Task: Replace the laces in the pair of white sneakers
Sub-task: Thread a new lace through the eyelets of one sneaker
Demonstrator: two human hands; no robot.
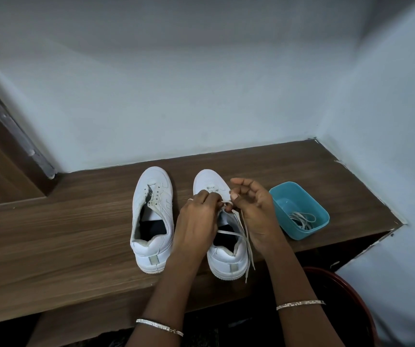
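Two white sneakers stand side by side on the wooden table (51, 234), toes pointing away from me. The left sneaker (151, 221) has no lace and its eyelets are bare. Over the right sneaker (226, 259) both my hands work at the eyelets. My left hand (196, 221) pinches the lace at the tongue. My right hand (254, 211) pinches the same white lace (247, 244) between thumb and forefinger, other fingers spread. Loose lace ends trail down the sneaker's right side past the heel.
A teal plastic tub (299, 209) stands to the right of the sneakers with another coiled white lace (301, 220) inside. Walls close the table at the back and right. A dark red round rim (351, 296) shows below the table's right corner.
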